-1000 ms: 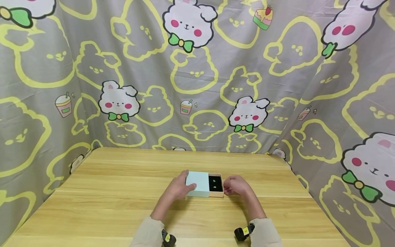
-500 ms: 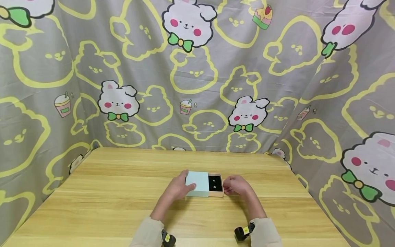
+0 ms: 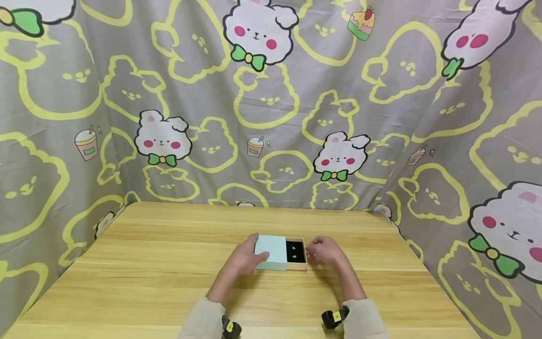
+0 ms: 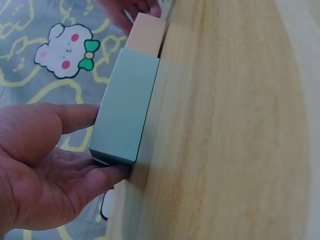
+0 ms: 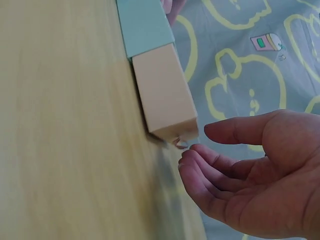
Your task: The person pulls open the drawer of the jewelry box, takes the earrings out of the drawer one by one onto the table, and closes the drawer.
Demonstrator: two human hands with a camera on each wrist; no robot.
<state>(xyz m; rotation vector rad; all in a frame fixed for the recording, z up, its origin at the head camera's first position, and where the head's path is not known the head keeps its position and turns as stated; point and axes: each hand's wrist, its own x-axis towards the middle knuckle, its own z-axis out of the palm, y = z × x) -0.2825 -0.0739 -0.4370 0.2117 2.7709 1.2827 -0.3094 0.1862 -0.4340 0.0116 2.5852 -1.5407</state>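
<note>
A small jewelry box lies on the table, its pale blue-green sleeve at the left and its peach drawer pulled partway out to the right. Inside the drawer, a black pad bears two small star-shaped earrings. My left hand grips the sleeve's left end, thumb on top. Just off the drawer's right end is my right hand. In the right wrist view its thumb and fingers stand apart, beside a small ribbon loop on the drawer's end face.
The wooden table extends around the box on all sides. A grey curtain with yellow outlines and white rabbit prints hangs behind the table and along both sides. Black cameras sit on both wrists.
My right hand has shifted slightly up, and its thumb and fingers have spread at the drawer's end. The left hand and the box have stayed in place.
</note>
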